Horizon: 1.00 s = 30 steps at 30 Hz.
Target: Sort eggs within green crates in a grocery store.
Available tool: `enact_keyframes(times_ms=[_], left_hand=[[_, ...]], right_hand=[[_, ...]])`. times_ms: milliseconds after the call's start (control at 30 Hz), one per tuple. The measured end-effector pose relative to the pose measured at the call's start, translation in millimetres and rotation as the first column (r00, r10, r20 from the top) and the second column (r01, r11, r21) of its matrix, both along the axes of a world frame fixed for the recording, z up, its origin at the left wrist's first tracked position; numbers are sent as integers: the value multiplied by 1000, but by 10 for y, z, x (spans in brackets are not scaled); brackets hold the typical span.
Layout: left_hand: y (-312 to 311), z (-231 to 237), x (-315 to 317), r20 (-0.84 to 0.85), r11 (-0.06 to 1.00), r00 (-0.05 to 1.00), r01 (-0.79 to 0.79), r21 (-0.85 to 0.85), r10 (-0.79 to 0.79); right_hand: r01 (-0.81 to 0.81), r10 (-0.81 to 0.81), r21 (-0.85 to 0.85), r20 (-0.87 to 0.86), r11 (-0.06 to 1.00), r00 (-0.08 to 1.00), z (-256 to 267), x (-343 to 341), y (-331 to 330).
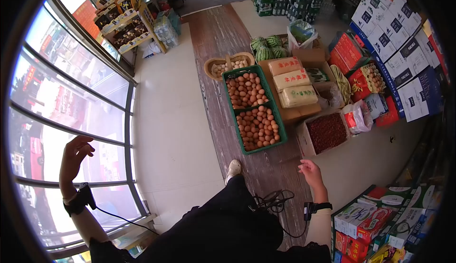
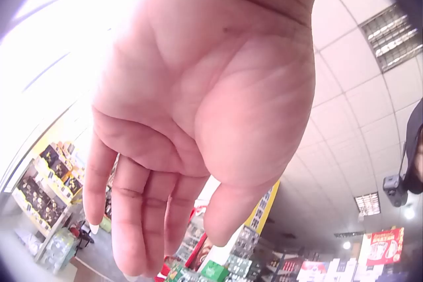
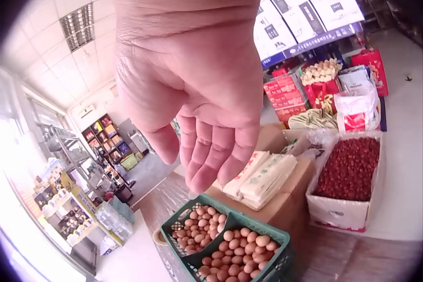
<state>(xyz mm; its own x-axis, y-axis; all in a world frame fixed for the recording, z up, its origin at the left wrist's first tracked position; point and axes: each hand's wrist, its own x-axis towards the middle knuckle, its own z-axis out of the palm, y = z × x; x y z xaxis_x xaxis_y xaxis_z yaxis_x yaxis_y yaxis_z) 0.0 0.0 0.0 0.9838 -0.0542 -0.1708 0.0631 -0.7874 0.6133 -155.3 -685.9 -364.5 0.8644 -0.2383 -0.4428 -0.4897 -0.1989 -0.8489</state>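
Observation:
My left hand [image 1: 75,156] is raised at the left beside the window, its fingers loosely bent around nothing. In the left wrist view the bare palm of that left hand [image 2: 205,90] shows, fingers hanging down. On the other side, my right hand [image 1: 311,173] hovers in front of the goods with relaxed fingers; the right wrist view shows its palm [image 3: 192,90] holding nothing. Nearest to it are a green plastic crate [image 1: 286,138] of brown eggs [image 1: 259,127] in two compartments and a white box of dark red dried goods [image 1: 327,132].
Packets with red print [image 1: 292,78] lie on a cardboard box [image 1: 285,113]. Behind the crate are a wicker basket [image 1: 207,68] and watermelons [image 1: 266,47]. Stacked cartons [image 1: 365,220] stand at the right, and a black cable [image 1: 275,201] lies on the floor near my foot [image 1: 233,169].

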Motion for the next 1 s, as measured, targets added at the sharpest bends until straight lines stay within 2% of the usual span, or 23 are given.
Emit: enact_keyframes(times_ms=[67,100,167,200,267,400,467,500,567,600,633,700,733,767,800,833,867,900,967,1000], left_hand=[[12,129,187,-32,991,999,38,128,-34],[-374,-440,1174,-23,996,999,46,72,-45],[-253,-572,1917,81,996,995,48,69,-54],[-151,-658,2193,57,996,996,70,60,-74],[-29,-994,2855,27,999,1000,18,-47,-17],[-179,-2027,3876,-140,981,989,-73,-180,48],[-464,-2625,4368,-210,971,977,-74,-227,25],[-652,-2930,4619,-245,974,969,-61,-220,5],[-1113,-3437,5095,-318,969,948,-90,-231,12],[-1358,-3681,5281,-335,976,942,-88,-199,17],[-1545,-4020,5542,-342,963,940,-83,-256,-10],[-1890,-4583,5775,-354,995,932,57,-76,-81],[-1947,-5145,5993,-271,954,918,298,-10,-290],[-1918,-5599,6163,-218,857,849,508,87,-481],[-2134,-5564,6196,-322,912,871,408,50,-372],[-2489,-5517,6217,-415,956,872,293,19,-259],[-2593,-5681,6334,-405,948,869,317,13,-285],[-2696,-5855,6427,-397,940,864,342,6,-311],[-2971,-6137,6609,-416,933,846,359,-16,-333],[-3021,-6194,6737,-409,927,842,374,-28,-352]], right_hand=[[-72,73,25,-40,997,997,-107,-142,388],[-53,49,-42,-73,998,996,-54,536,-250],[-118,111,-75,-94,990,989,-165,1192,-172],[-105,99,-44,-122,994,988,-236,1179,-64],[-64,44,-109,-182,992,982,-345,1434,-65],[67,-78,-50,-262,996,962,-1028,1284,-160],[158,-195,-135,-334,978,922,-1212,1306,-126],[181,-218,-136,-343,974,914,-1237,1319,-85],[209,-290,-252,-350,945,891,-1273,1459,-3],[294,-370,-252,-346,922,862,-1441,1425,56],[379,-449,-256,-329,889,831,-1602,1434,58],[307,-473,-457,-310,835,825,-1734,1380,333],[349,-543,-523,-277,778,793,-1814,1440,342],[375,-598,-575,-262,727,758,-1906,1426,480],[376,-602,-573,-274,729,750,-2008,1396,650],[299,-577,-637,-284,711,765,-2104,1419,703],[217,-551,-689,-309,692,776,-2189,1467,763],[214,-554,-687,-321,695,768,-2196,1599,793],[458,-726,-586,-384,669,570,-2184,1834,862],[462,-728,-580,-398,671,559,-2363,1890,952]])
